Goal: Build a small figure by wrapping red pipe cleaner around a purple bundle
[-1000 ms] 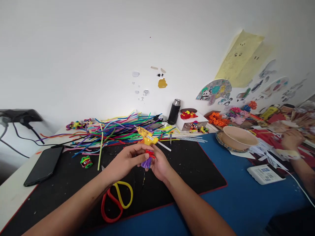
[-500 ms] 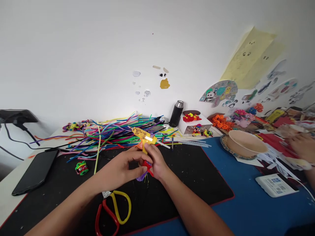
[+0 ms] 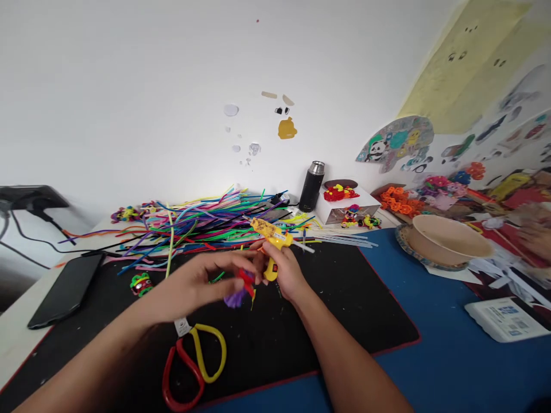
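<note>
Well to the left of both grips sits a power strip point(image 3: 34, 197), cords plugged in. Nearer them, a phone point(image 3: 66, 291) lies partly on the black mat point(image 3: 275, 344). Just beyond the left wrist is a small green-and-red figure point(image 3: 142, 284). Farther out, beyond both grips, spreads a pile of coloured stems point(image 3: 206, 221); one pale green stem runs from it towards the left wrist.

On the near side of the left hand point(image 3: 201, 281) lie scissors point(image 3: 199, 353), with one red and one yellow handle, blades mostly hidden. That hand pinches a purple-and-red craft point(image 3: 235, 298) between thumb and fingers, above the mat.

Just right of it, the right hand point(image 3: 284, 272) is wrapped round the handle of a yellow glue gun point(image 3: 272, 236), nozzle pointing up and left, a pale stick jutting from its back.

Beyond the right grip stand a black flask point(image 3: 312, 188) and a white box point(image 3: 359, 198) topped with a red-and-yellow craft point(image 3: 340, 193). Well right of it, a bowl point(image 3: 430, 242) rests on a plate point(image 3: 405, 245), a white pack point(image 3: 508, 318) lies nearer, and a co-worker's hand point(image 3: 536, 236) shows blurred.
</note>
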